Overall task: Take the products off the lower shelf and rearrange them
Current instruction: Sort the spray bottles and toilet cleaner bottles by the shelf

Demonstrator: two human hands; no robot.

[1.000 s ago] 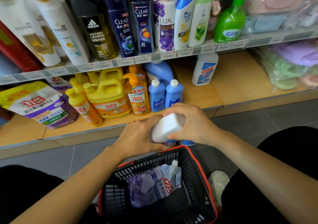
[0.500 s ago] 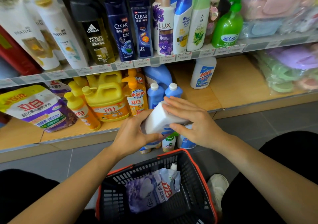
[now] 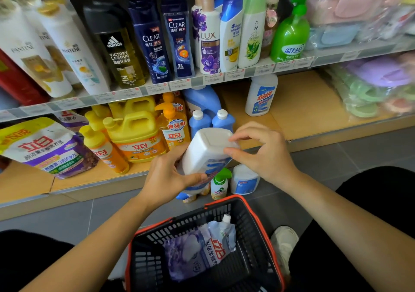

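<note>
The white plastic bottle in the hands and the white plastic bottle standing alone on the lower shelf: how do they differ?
The held white plastic bottle lies tilted, its flat base towards the camera; the lone white plastic bottle stands upright. The left hand grips the held bottle and the right hand pinches its base edge; nothing touches the lone bottle on the wooden lower shelf. Both are white with blue labels.

Ten o'clock: PANTENE on the white shampoo bottle (image 3: 74,51). Eleven: adidas VICTORY LEAGUE on the dark bottle (image 3: 116,49), with CLEAR on the navy bottle (image 3: 151,42) beside it. Twelve: LUX on the purple-flowered bottle (image 3: 208,38). 立白 shows on the yellow jug (image 3: 137,141) at nine and on the refill pouch (image 3: 208,249) at six.
</note>
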